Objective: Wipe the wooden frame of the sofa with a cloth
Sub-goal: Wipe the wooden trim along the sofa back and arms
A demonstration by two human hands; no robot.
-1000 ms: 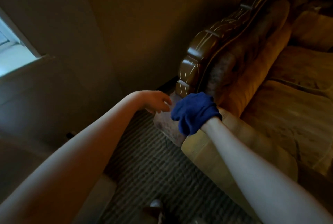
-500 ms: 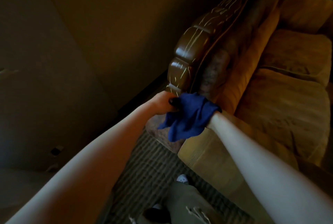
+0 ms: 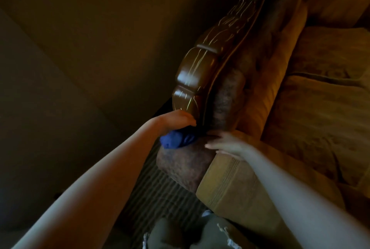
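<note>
Cloth [image 3: 177, 140], blue, bunched under left hand [image 3: 176, 118], fingers curled over it, at low end of wooden frame [image 3: 197, 80] beside armrest [image 3: 186, 160]. Right hand [image 3: 226, 142] flat, fingers spread on armrest. Wiping barely begun, by the look; whole carved rail upward left.

Cloth [image 3: 177, 140] on sofa arm [image 3: 186, 160], seemingly touching wooden frame [image 3: 195, 80] behind it

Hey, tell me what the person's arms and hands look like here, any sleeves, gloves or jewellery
Both forearms are bare, with no sleeves in view. The left hand and right hand wear no gloves. No watch, bracelet or ring shows, though the light is dim and the right hand's fingers are blurred.
</note>
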